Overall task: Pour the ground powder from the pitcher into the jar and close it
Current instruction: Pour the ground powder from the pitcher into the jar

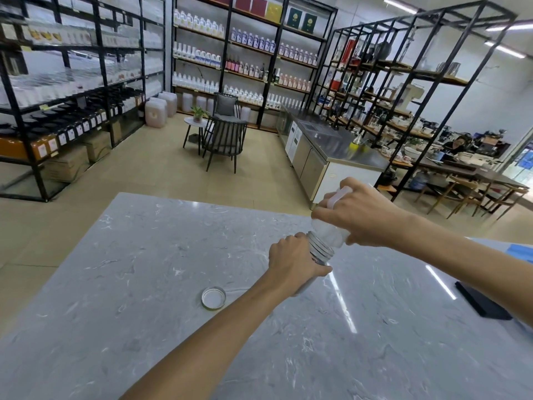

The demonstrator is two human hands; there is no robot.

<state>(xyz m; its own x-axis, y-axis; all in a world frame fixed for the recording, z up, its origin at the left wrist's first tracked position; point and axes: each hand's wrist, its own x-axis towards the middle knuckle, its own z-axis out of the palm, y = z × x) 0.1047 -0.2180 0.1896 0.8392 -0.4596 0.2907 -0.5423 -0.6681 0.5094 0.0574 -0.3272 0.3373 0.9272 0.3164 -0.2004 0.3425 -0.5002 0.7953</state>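
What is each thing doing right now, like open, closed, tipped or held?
Clear threaded glass jar: open, lid off, tilted, held by left hand.
Clear plastic pitcher: tipped mouth-down at the jar's mouth, held by right hand.
Round metal lid: off the jar, lying on the grey marble table.
Powder: too faint to tell.

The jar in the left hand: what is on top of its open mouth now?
The tilted pitcher, held by the right hand, meets the jar mouth. The left hand covers the jar body, so any powder inside is hidden. The lid lies apart on the table.
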